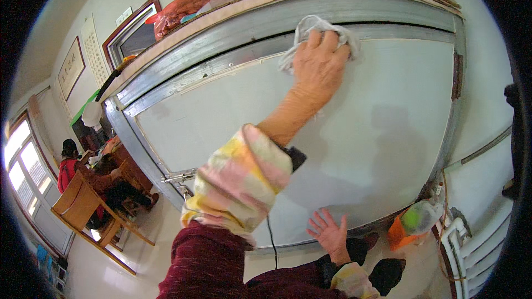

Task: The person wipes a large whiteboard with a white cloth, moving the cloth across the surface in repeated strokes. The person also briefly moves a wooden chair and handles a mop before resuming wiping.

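My left hand (320, 60) is closed on a crumpled white cloth (309, 27), against the upper metal frame and pale panel of a large cabinet door (232, 112). A patterned sleeve cover is on that forearm. Lower down, my right hand (330, 232) holds nothing, its fingers spread and palm showing, before the panel's bottom edge; whether it touches the panel I cannot tell. A metal latch (178, 175) sits at the door's left side and a rusty hinge (457, 75) at its right. A dark cord (272, 236) hangs by the lower edge.
Red and clear plastic bags (191, 4) lie on top of the cabinet. At left, people (68, 170) sit near a wooden chair (79, 199). At lower right are an orange bag (401, 232) and a white radiator (478, 249).
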`<move>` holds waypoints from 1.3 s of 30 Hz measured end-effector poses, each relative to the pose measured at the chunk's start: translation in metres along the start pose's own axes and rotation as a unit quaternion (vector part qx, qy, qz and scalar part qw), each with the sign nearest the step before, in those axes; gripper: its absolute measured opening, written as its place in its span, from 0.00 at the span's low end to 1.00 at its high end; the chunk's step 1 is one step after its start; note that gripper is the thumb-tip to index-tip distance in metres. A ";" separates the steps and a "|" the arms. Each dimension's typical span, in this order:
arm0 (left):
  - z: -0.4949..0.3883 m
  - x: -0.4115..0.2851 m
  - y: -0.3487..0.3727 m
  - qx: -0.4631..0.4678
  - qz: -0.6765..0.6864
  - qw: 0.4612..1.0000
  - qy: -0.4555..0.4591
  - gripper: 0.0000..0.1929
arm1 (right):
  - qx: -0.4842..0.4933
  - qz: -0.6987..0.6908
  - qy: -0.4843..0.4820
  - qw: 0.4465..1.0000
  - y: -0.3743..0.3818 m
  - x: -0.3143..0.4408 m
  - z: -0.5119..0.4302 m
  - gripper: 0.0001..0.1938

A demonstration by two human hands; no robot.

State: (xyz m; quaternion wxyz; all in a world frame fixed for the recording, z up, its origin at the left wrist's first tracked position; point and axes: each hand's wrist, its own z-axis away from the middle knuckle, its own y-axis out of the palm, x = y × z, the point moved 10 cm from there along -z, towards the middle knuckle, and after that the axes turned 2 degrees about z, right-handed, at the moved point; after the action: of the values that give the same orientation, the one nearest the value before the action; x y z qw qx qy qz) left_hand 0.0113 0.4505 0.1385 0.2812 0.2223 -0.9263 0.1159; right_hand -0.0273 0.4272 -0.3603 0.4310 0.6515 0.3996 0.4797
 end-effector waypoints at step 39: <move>-0.049 -0.005 0.029 0.156 -0.039 0.987 -0.031 0.10 | -0.051 -0.060 -0.089 0.993 -0.042 0.071 0.044 0.35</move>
State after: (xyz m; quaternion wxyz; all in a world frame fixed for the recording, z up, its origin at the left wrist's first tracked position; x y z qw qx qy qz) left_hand 0.0240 0.4939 0.1729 0.2185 0.3031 -0.8959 0.2405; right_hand 0.0268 0.4990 -0.3870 0.5254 0.6438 0.3733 0.4123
